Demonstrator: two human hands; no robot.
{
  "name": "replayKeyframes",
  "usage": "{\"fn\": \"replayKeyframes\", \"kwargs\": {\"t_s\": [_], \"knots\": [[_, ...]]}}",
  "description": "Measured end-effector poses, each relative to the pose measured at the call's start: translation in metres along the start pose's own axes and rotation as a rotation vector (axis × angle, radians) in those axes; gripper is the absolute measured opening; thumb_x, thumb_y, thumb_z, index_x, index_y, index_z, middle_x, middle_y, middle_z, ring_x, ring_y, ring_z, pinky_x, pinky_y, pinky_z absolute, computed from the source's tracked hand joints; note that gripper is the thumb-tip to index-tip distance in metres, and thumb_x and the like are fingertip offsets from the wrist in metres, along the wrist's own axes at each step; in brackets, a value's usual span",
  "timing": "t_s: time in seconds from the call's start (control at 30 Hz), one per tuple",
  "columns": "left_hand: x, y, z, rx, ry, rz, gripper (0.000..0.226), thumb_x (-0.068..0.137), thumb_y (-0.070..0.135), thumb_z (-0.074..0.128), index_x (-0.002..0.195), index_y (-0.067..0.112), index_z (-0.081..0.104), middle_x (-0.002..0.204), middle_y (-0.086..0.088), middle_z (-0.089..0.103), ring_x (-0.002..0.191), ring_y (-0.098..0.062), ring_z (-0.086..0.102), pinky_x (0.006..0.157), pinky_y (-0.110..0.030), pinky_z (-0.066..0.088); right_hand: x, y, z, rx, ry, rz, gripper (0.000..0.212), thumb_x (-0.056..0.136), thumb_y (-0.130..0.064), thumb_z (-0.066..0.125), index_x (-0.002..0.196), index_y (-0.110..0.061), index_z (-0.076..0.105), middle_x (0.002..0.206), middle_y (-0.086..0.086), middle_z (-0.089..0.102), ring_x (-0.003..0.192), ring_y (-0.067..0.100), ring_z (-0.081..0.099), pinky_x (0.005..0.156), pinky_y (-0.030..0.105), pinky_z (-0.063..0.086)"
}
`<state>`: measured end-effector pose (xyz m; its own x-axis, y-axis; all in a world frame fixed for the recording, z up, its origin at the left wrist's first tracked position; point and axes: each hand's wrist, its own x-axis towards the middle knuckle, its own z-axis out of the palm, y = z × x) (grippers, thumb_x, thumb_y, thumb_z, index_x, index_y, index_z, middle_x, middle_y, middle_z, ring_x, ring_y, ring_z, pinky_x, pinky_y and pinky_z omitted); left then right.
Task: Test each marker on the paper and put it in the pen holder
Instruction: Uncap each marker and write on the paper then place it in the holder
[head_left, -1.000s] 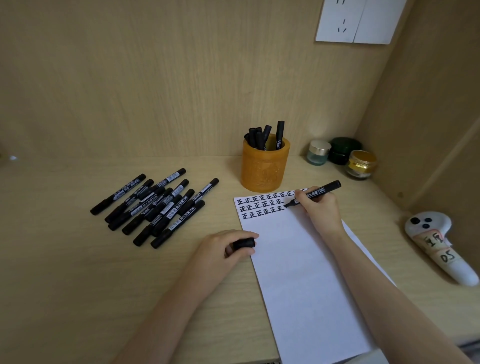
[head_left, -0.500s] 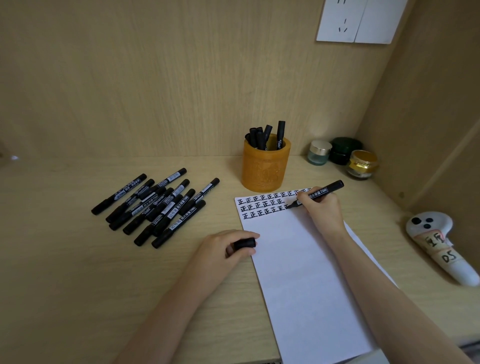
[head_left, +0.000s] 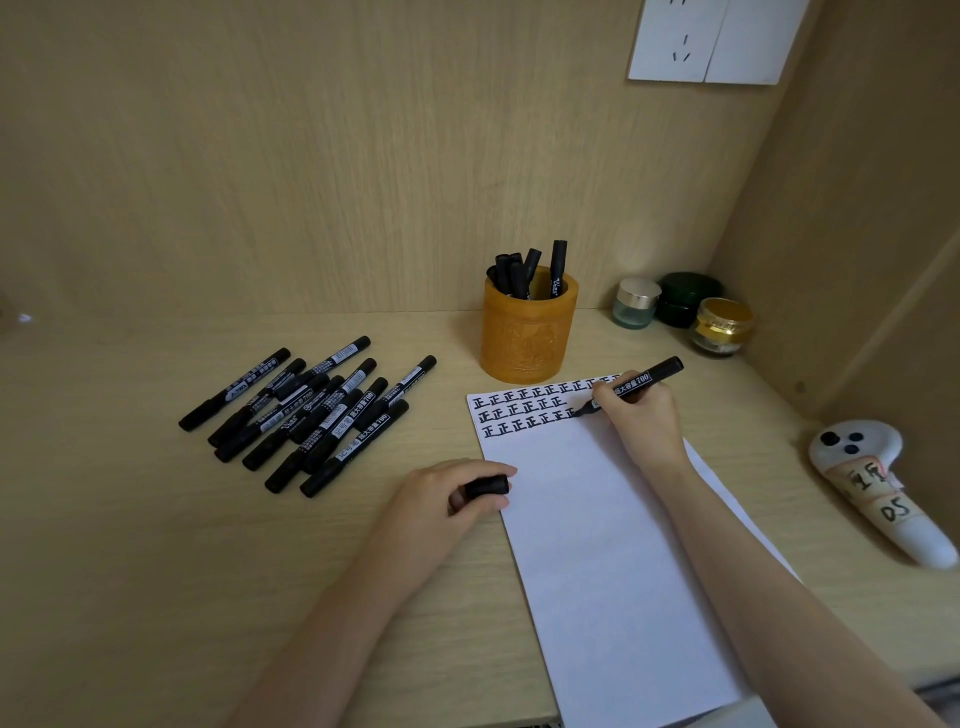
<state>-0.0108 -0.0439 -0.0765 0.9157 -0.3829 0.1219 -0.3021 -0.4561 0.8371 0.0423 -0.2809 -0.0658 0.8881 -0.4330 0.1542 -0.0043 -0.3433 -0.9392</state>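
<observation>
My right hand (head_left: 641, 415) grips an uncapped black marker (head_left: 636, 386), its tip touching the white paper (head_left: 613, 545) at the end of the second row of written characters. My left hand (head_left: 447, 493) rests at the paper's left edge and pinches the marker's black cap (head_left: 487, 487). An orange pen holder (head_left: 527, 332) stands just beyond the paper with several black markers in it. A pile of several capped black markers (head_left: 311, 415) lies on the desk to the left.
Three small jars (head_left: 680, 309) stand in the back right corner. A white controller (head_left: 878, 483) with taped labels lies at the right. Wooden walls close the desk at the back and right, with a white wall socket (head_left: 717, 39) above.
My right hand has moved the marker tip a little to the right along the rows of characters. The left hand and the cap have stayed put.
</observation>
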Motion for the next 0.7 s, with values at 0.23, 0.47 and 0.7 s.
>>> {"fn": "replayKeyframes", "kwargs": {"t_s": [0.23,0.47,0.7], "knots": [[0.000,0.000,0.000,-0.007,0.009,0.014,0.027,0.082,0.025,0.069,0.102,0.043,0.067,0.097,0.024,0.068,0.067,-0.002,0.052,0.073,-0.020,0.049,0.001,0.000,-0.001,-0.035,0.047,0.007,0.022,0.086,-0.011,0.060,0.079,0.010,0.060,0.067,0.009,0.055,0.062,0.016,0.047,0.044,0.014,0.033],[0.000,0.000,0.000,-0.007,0.010,0.012,0.027,0.082,0.026,0.069,0.103,0.044,0.066,0.099,0.023,0.068,0.075,-0.010,0.058,0.074,-0.021,0.050,0.000,-0.003,-0.003,0.093,0.057,0.047,0.016,0.087,-0.013,0.062,0.073,-0.006,0.064,0.068,0.001,0.058,0.062,0.009,0.050,0.050,0.011,0.038],[-0.001,0.001,0.000,-0.057,0.070,0.007,0.028,0.081,0.026,0.070,0.101,0.045,0.066,0.094,0.024,0.069,0.071,-0.013,0.059,0.074,-0.027,0.051,-0.008,-0.020,-0.008,0.227,-0.003,0.091,0.033,0.087,-0.039,0.066,0.073,-0.010,0.062,0.060,0.002,0.052,0.053,0.008,0.047,0.056,0.022,0.040]]}}
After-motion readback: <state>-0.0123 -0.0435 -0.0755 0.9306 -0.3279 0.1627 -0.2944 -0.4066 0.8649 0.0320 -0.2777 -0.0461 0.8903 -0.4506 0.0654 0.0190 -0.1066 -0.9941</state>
